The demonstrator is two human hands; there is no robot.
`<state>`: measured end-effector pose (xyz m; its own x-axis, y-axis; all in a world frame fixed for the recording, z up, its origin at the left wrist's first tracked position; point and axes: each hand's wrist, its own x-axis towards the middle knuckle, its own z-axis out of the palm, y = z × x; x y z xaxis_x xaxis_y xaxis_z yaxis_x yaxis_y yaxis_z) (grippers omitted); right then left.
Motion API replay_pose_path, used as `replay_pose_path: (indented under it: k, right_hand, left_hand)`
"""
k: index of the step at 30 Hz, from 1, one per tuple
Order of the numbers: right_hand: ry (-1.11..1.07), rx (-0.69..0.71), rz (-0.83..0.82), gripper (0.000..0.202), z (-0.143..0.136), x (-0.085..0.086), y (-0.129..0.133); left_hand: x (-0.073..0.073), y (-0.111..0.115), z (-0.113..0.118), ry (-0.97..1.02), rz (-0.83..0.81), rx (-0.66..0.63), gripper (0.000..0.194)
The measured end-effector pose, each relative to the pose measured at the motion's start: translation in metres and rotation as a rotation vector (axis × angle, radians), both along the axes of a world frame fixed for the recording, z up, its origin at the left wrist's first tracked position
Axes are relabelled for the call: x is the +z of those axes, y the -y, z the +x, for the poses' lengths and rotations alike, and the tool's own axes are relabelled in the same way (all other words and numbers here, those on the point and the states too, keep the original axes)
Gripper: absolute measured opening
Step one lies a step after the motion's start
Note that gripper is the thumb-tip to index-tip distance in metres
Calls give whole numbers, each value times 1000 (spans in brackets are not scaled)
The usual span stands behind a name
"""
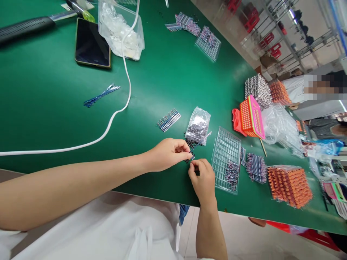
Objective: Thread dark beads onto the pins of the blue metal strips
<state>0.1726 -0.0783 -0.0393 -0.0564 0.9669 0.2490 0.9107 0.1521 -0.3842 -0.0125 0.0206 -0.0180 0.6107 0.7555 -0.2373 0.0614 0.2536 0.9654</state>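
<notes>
My left hand (pixel 170 155) is closed in a pinch on a thin bluish strip (pixel 193 156) of small parts. Just below and to the right, my right hand (pixel 202 177) has its thumb and forefinger pressed together close to that strip. Whatever they pinch is too small to make out. Beyond my fingers lies a clear plastic bag (pixel 198 126) of tiny dark pieces, some spilled in a pile (pixel 189 143) at its mouth. A clear gridded tray (pixel 222 151), partly covered by a heap of small wired parts (pixel 232 175), lies right of my right hand.
A row of pinned strips (pixel 169 120) lies left of the bag. A white cable (pixel 108 126) crosses the left side near a phone (pixel 92 45) and a plastic tub (pixel 138 47). Orange stacks (pixel 290 186) and a basket (pixel 248 117) stand right. A person (pixel 311 86) sits beyond.
</notes>
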Motion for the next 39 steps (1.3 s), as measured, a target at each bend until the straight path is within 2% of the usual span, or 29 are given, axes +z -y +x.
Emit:
replay_pose_path:
  k: [5,8,10,14,22,31,39]
  right_hand:
    - [-468,-132,-28,9,-2,14,16]
    - [-659,-155,71,6,-9,13,22]
    - [-699,-164,153,5,-15,10,21]
    - [-636,-203,295,9,-26,4,17]
    - [-385,-223,467,17,-28,-2,18]
    - [-214,-232,524,27,-25,-5,21]
    - [-180,-224,526,30,-24,-5,22]
  left_hand:
    - [4,6,-1,118,4,-66,17]
    - [6,12,-3,208,37,-117,14]
    - [6,16,-4,200,96,-140,13]
    - [4,22,-5,198,168,-158,12]
    - [1,25,-2,246,122,-165,9]
    - [3,27,-2,244,109,-169,9]
    - [3,26,-3,237,119,-155,8]
